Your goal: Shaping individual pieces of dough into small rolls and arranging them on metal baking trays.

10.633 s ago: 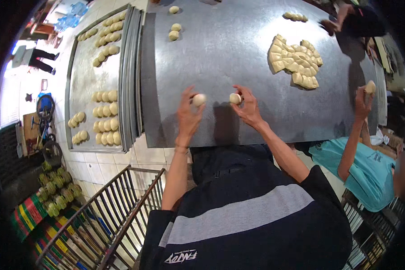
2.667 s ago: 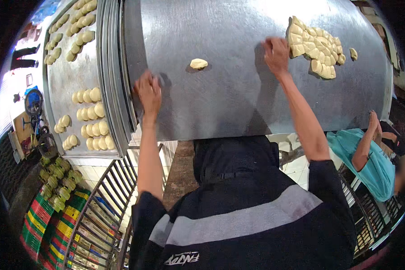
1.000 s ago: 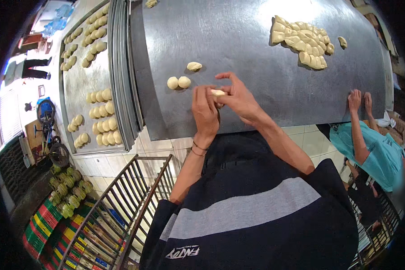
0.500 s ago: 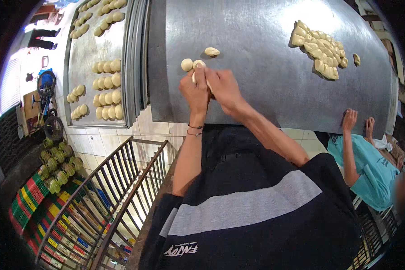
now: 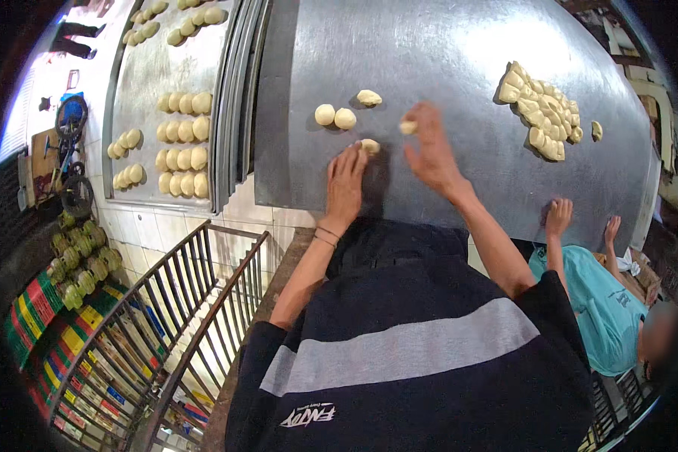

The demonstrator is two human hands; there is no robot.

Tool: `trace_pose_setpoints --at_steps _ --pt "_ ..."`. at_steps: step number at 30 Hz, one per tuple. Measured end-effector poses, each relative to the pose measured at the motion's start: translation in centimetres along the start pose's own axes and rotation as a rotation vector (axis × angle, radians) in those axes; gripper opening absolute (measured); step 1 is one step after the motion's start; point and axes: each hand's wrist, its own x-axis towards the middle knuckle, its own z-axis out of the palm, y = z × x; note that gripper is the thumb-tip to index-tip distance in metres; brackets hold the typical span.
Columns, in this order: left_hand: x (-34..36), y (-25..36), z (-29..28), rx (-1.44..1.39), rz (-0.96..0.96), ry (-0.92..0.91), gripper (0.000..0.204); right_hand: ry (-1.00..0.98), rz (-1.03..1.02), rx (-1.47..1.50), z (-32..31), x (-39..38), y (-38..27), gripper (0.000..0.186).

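Observation:
My left hand (image 5: pixel 346 181) rests on the metal table (image 5: pixel 444 53), fingers stretched out and their tips against the left side of a dough piece (image 5: pixel 370 147). To its right, my right hand (image 5: pixel 435 151) is lifted and smeared by motion, its fingers bent around a small piece of dough (image 5: pixel 408 127) that shows at its left side. Two smooth dough balls (image 5: pixel 334 117) sit side by side beyond my left hand. Just past them lies an uneven dough lump (image 5: pixel 369 97).
A tray (image 5: pixel 139 90) with rows of dough balls stands on the left. Cut dough pieces (image 5: pixel 542 113) cluster at the table's right, a loose piece (image 5: pixel 597 130) beside them. Another person in a teal shirt (image 5: pixel 591 309) has hands at the near edge. A metal railing (image 5: pixel 226 241) stands lower left.
My hands were together at the dough by the two balls. They have come apart: the right has moved right with a small piece, the left lies beside another piece nearer me.

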Motion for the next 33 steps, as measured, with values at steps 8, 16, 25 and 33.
trace_pose_setpoints --at_steps 8,16,25,33 --pt "-1.8 1.1 -2.0 -0.164 -0.166 0.239 0.039 0.067 0.223 0.278 4.6 4.0 2.2 0.023" --pt "4.9 1.4 -5.7 -0.629 -0.254 0.504 0.03 -0.133 -0.068 0.478 7.0 5.8 -4.4 0.019" --pt "6.5 6.2 -5.4 -0.243 -0.295 0.399 0.035 0.118 0.402 0.928 1.9 0.2 -10.3 0.023" --pt "5.3 6.5 -6.0 -0.993 -0.453 0.335 0.038 0.11 0.481 0.794 2.1 -0.2 -9.7 0.041"
